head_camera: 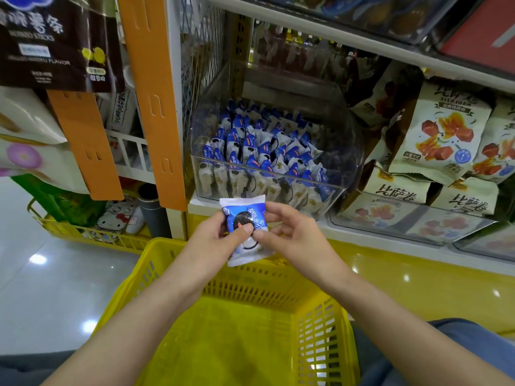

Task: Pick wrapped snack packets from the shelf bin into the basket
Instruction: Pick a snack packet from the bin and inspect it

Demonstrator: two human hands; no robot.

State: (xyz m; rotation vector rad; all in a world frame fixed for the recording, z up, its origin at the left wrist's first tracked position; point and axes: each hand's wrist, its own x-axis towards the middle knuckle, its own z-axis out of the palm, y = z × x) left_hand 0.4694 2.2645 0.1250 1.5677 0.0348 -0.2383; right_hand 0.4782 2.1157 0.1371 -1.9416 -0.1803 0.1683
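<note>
Shopper's left hand point(214, 235) and right hand point(289, 232) both pinching 1 blue-and-white snack packet point(245, 227), held above yellow basket point(250, 316), just in front of clear shelf bin point(278, 188) packed with matching packets, pizza-roll bags point(446, 135) alongside.

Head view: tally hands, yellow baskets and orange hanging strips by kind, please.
Hands: 2, left hand, right hand, both with a grip on the snack packet
Yellow baskets: 2, near basket and floor basket
Orange strips: 2, long strip and short strip
Total: 6
</note>
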